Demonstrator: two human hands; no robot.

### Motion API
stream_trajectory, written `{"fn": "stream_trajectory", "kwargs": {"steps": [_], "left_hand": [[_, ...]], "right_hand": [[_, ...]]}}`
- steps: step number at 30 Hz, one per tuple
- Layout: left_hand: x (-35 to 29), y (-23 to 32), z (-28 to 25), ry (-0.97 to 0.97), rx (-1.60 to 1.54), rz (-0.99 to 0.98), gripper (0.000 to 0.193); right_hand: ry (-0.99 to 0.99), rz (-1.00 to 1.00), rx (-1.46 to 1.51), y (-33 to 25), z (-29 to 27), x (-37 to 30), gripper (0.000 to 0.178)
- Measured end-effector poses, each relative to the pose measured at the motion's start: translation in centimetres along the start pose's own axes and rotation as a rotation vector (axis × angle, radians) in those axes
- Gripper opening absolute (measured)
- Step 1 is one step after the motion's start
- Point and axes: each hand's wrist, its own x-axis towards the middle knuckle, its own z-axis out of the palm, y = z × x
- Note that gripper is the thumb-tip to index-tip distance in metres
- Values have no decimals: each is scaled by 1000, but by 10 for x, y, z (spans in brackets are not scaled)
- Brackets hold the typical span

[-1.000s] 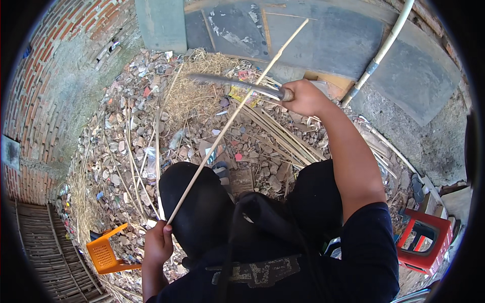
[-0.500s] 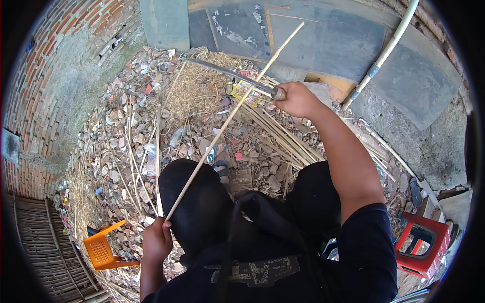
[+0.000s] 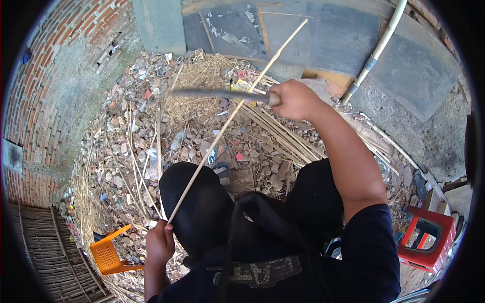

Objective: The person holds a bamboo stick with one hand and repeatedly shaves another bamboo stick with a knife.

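Head view. Stick [image 3: 217,137]: long, thin, pale, woody, smooth-looking, small knobbly joint near its far end. Knife [image 3: 212,94]: long grey metal blade, blurred, with a stubby brownish handle [image 3: 274,99]. Ground is rough rubble [image 3: 121,134], stone chips and plastic scraps mixed in; dry, tangled straw [image 3: 202,71] past my knees; flat pale strips [image 3: 283,132] bundled beyond the gap between my knees. Orange plastic chair [image 3: 107,256] with a perforated panel on my left, boxy red plastic stool [image 3: 427,245] on my right. Writing: worn greyish print [image 3: 262,271] on my dark shirt [image 3: 369,252], patchy. My left hand [image 3: 159,241] pinches the stick's near end, thumb along it; the rest slants away over my left knee. My right hand [image 3: 294,100] is clenched round the handle, just right of the stick; blade crosses the stick in view, can't tell if touching.
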Motion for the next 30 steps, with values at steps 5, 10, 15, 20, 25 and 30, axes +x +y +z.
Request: {"fn": "stream_trajectory", "kwargs": {"steps": [5,10,15,20,25,30], "left_hand": [[6,1,2,-1,4,24,28],[4,1,-2,-39,17,-5,28],[-1,-2,5,34,73,-9,27],[6,6,-3,4,68,19,26],[-2,-4,2,23,64,12,24],[4,-2,4,21,55,30,24]], "right_hand": [[110,51,75,49,5,11,29],[72,64,23,43,4,8,28],[-11,-90,-305,6,-3,1,31],[58,122,6,46,2,13,31],[15,13,-118,12,-4,2,33],[124,153,-20,91,-9,6,32]]}}
